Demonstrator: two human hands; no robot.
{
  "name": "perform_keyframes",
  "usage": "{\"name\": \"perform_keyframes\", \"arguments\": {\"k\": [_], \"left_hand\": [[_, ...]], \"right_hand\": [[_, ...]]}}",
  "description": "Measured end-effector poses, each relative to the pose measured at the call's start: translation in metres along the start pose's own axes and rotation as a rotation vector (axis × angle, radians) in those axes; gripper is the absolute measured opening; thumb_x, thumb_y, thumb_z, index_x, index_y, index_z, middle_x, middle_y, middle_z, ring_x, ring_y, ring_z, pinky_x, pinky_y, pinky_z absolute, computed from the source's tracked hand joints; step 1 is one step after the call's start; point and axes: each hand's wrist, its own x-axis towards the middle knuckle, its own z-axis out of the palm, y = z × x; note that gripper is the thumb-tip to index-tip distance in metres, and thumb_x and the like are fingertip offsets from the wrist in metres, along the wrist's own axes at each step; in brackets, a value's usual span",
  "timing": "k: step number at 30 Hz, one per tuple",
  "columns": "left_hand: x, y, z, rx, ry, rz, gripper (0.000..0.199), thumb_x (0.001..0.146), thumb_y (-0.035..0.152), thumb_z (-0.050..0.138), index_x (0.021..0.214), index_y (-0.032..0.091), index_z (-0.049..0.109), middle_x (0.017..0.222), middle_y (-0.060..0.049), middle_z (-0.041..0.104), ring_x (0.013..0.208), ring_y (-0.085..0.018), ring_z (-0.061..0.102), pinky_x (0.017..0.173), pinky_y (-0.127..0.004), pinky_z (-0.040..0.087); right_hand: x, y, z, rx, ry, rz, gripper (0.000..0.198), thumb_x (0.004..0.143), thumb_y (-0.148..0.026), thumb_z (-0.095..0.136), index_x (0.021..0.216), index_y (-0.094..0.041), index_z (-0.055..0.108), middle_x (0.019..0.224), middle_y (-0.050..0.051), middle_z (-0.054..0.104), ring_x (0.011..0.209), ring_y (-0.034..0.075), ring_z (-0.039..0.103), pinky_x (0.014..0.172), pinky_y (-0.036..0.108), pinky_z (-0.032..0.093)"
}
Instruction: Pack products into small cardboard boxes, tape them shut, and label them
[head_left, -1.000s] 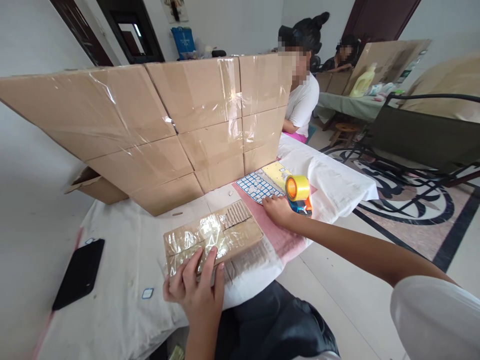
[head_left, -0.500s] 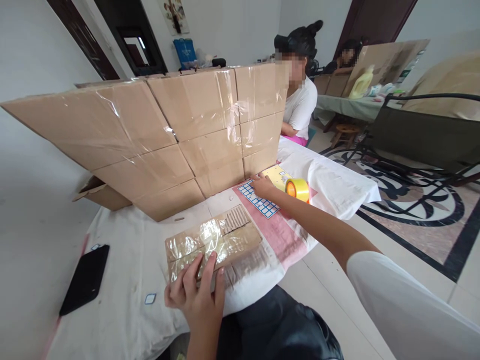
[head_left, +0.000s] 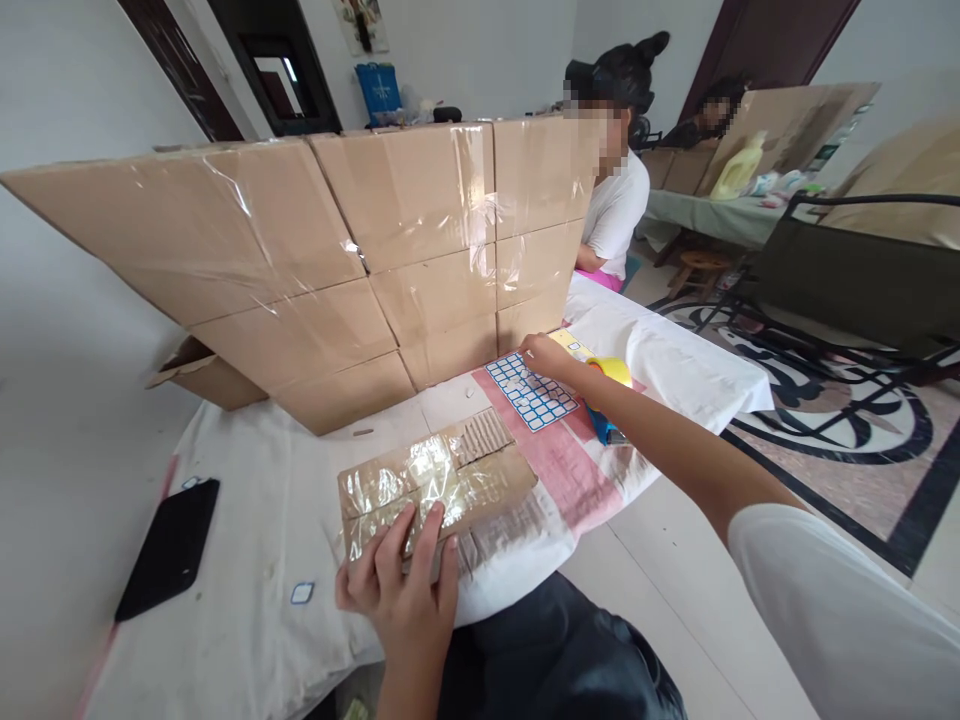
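My left hand (head_left: 409, 575) lies with spread fingers on the near left edge of a flat cardboard piece (head_left: 480, 480), which is covered in shiny clear tape. My right arm reaches across to a blue-and-white grid sheet (head_left: 544, 408). Over the far edge of that sheet, my right hand (head_left: 547, 357) has its fingers curled together; anything between the fingertips is too small to make out. Close to the right forearm are a roll of yellow tape (head_left: 609, 371) and a blue tape dispenser (head_left: 602, 427). A yellow printed sheet (head_left: 574, 345) lies partly behind the hand.
A tall wall of taped cardboard boxes (head_left: 435, 290) stands across the table's far side. On the white cloth (head_left: 247, 540) lie a black tablet-like slab (head_left: 169, 550) and a small blue-edged card (head_left: 302, 593). Behind the boxes sits a person (head_left: 622, 205); a folding chair (head_left: 832, 280) stands right.
My right hand has drawn back slightly from the grid sheet's far left corner, and its fingers have curled in. More of the blue dispenser shows. The left hand keeps its place on the cardboard.
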Motion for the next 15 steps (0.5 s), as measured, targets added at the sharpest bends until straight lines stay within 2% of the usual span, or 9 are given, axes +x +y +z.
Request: {"name": "perform_keyframes", "arguments": {"k": [4,8,12,15], "left_hand": [[-0.001,-0.001,0.001,-0.004,0.0,-0.005,0.039,0.089,0.038,0.068,0.128,0.033,0.068,0.12,-0.007,0.07,0.109,-0.026,0.052,0.108,-0.047,0.028],[0.0,-0.001,0.0,-0.003,-0.005,-0.001,0.04,0.089,0.036,0.069,0.128,0.032,0.068,0.119,-0.007,0.07,0.109,-0.026,0.052,0.105,-0.045,0.03],[0.001,0.0,-0.002,0.01,-0.009,0.019,0.036,0.089,0.036,0.069,0.124,0.03,0.07,0.117,-0.008,0.07,0.107,-0.026,0.052,0.103,-0.046,0.03],[0.002,0.0,-0.002,0.009,-0.017,0.012,0.037,0.09,0.036,0.068,0.127,0.03,0.068,0.119,-0.009,0.069,0.108,-0.027,0.051,0.103,-0.046,0.031]], "right_hand": [[0.013,0.026,-0.022,0.104,-0.042,0.171,0.034,0.094,-0.013,0.053,0.126,-0.01,0.065,0.117,0.014,0.073,0.104,0.022,0.068,0.086,0.026,0.051],[0.022,0.057,-0.031,0.198,-0.203,0.289,0.033,0.092,-0.019,0.068,0.124,-0.009,0.064,0.101,0.011,0.075,0.086,0.019,0.071,0.076,0.029,0.056],[0.016,0.084,-0.024,0.246,-0.322,0.321,0.03,0.098,-0.033,0.064,0.121,-0.013,0.063,0.114,0.009,0.068,0.095,0.018,0.069,0.082,0.037,0.06],[0.01,0.1,-0.019,0.249,-0.305,0.318,0.032,0.099,-0.032,0.063,0.125,-0.014,0.061,0.122,0.01,0.065,0.101,0.02,0.067,0.087,0.04,0.059]]}}
